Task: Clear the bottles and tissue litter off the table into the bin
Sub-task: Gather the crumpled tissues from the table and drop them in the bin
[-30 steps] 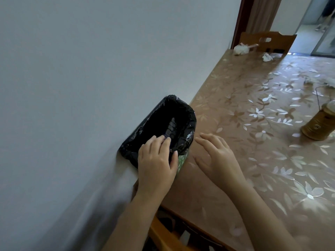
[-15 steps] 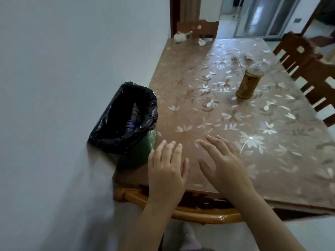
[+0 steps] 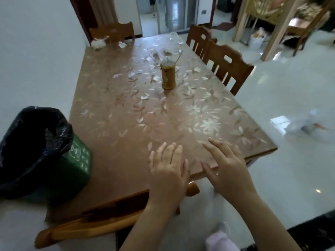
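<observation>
Tissue clump [image 3: 97, 44], white and crumpled, sits in the far left corner of the table [image 3: 112, 124], close to the wall, with a smaller tissue wad [image 3: 122, 44] near it to the right. Both are well apart from me, just in front of the chair [image 3: 112, 31] at the far end.

The green bin [image 3: 78, 163] stands at the near left corner of the table against the wall. Its black liner [image 3: 36, 142] is folded over the rim, and the inside is too dark for me to tell what lies in it.

My left hand [image 3: 167, 167] and my right hand [image 3: 228, 165] are side by side over the near edge of the table, palms down. The fingers are straight and slightly spread, and neither hand holds anything. I cannot tell whether they touch the flowered cover.

A gold-coloured container [image 3: 168, 77] with a wire handle stands upright towards the far middle of the table. Two wooden chairs [image 3: 228, 66] are along the right side.
</observation>
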`<state>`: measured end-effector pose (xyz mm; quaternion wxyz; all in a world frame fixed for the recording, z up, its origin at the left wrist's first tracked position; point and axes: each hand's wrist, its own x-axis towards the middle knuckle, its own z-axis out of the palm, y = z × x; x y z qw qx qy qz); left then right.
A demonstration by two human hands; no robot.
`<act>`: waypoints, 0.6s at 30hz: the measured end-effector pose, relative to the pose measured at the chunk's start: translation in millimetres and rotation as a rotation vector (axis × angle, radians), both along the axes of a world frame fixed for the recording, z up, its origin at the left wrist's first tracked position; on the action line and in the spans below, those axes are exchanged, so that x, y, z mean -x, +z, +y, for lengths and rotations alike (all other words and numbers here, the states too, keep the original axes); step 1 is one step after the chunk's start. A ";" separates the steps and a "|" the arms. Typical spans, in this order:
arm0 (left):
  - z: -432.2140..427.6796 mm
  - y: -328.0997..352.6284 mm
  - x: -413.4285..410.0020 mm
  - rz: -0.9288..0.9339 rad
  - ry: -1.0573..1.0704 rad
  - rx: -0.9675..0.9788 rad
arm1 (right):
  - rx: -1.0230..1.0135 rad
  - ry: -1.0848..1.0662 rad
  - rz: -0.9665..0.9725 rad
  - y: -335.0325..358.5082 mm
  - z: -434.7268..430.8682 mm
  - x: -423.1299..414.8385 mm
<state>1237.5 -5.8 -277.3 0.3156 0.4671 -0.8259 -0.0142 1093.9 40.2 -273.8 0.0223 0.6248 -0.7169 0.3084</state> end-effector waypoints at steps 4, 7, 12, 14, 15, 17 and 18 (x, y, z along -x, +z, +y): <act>-7.3 3.0 69.9 0.011 -0.068 0.014 | 0.041 -0.062 -0.019 0.6 7.9 67.8; -7.4 10.0 135.6 0.004 -0.111 0.000 | 0.066 -0.108 -0.012 6.6 12.4 129.7; -3.7 17.9 241.6 -0.003 -0.214 0.006 | 0.060 -0.193 -0.021 9.5 29.0 226.2; -2.8 20.4 276.6 0.011 -0.237 -0.004 | 0.051 -0.220 -0.036 9.2 36.1 259.3; -2.5 21.7 292.5 0.010 -0.244 -0.010 | 0.043 -0.233 -0.036 9.4 38.8 275.0; -4.0 21.5 320.9 0.002 -0.267 -0.011 | 0.033 -0.261 -0.037 10.3 42.8 303.7; -4.9 20.7 333.2 -0.004 -0.284 -0.008 | 0.032 -0.276 -0.036 10.3 44.3 316.1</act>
